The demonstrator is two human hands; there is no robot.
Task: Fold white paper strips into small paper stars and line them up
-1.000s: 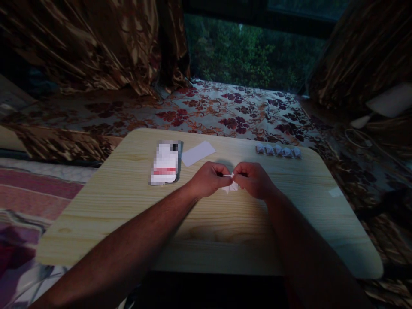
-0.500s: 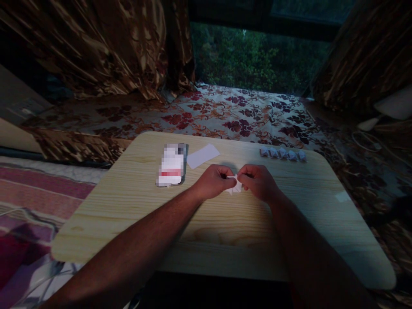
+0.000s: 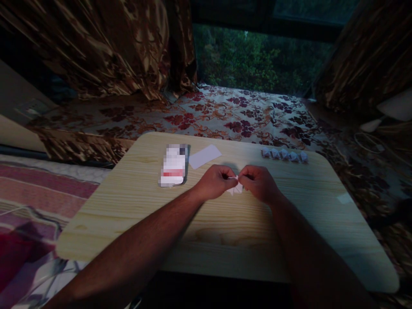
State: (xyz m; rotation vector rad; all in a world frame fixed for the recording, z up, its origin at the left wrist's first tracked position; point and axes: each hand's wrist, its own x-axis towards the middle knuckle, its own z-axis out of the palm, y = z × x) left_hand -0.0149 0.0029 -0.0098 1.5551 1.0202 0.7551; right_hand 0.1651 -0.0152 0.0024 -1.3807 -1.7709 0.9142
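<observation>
Just above the middle of the wooden table (image 3: 219,227), a small piece of folded white paper (image 3: 237,188) is pinched between my hands. My left hand (image 3: 216,182) grips its left side with thumb and fingers. At its upper right edge, my right hand (image 3: 259,181) has thumb and fingertips closed on the paper. Fingers cover much of the paper, so its full shape is hidden. Behind my left hand lies a flat white paper sheet (image 3: 205,156). Several small folded paper pieces (image 3: 284,154) stand in a row beyond my right hand.
A phone (image 3: 174,165), partly blurred out, lies left of the flat sheet. A pale strip (image 3: 345,198) sits at the table's right edge. Past the table is a floral-covered ledge (image 3: 238,111) below a window. Striped bedding (image 3: 28,189) is at the left.
The view has shifted slightly, so the table appears a little further right. My fingertips have moved very slightly on the folded paper; both hands keep hold of it.
</observation>
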